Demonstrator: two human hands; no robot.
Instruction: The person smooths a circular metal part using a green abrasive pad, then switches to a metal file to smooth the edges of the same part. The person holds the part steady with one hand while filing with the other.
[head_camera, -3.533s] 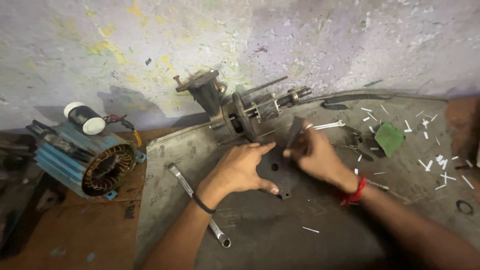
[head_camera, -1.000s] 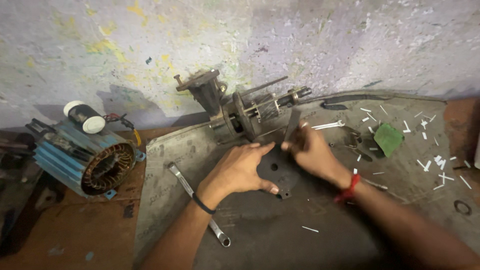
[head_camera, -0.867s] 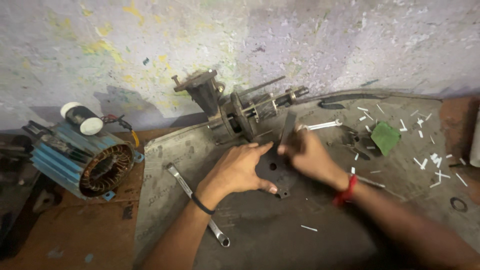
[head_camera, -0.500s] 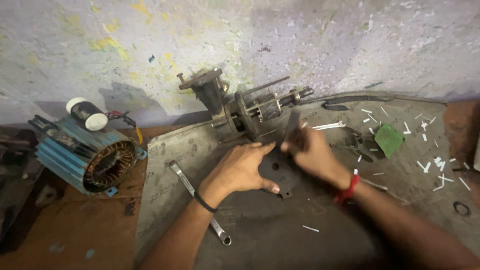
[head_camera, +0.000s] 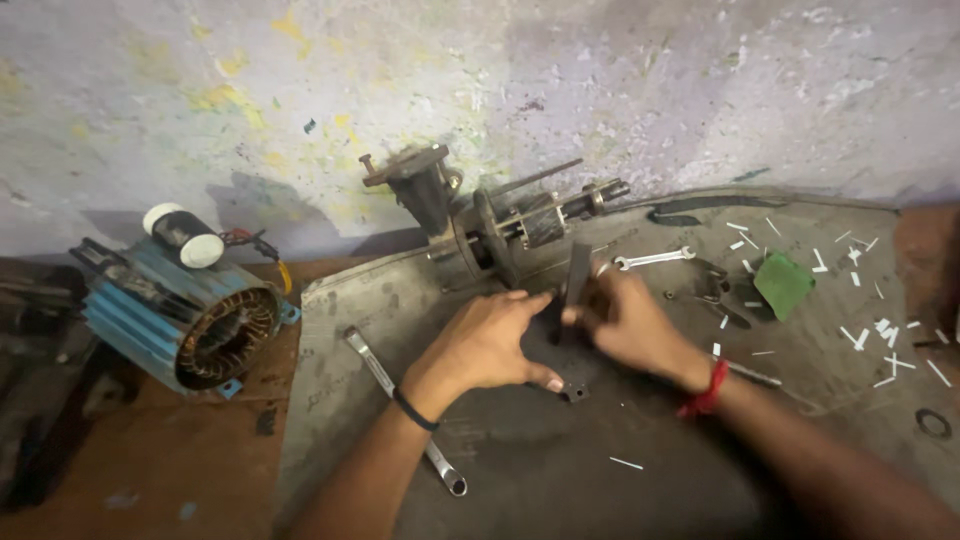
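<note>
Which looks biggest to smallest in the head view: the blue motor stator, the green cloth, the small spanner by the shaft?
1. Blue motor stator, largest by far.
2. Green cloth.
3. Small spanner: longer than the cloth but much thinner, so these two are close.

Mostly hidden under both hands: the dark metal plate, shape unclear. Perhaps a washer, too small to tell.

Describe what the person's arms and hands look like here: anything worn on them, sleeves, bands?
Both forearms are bare, with no sleeves in view and no gloves. The left hand has a thin black band around its wrist. The right hand has a red thread tied around its wrist. No rings or watch can be made out.
</note>
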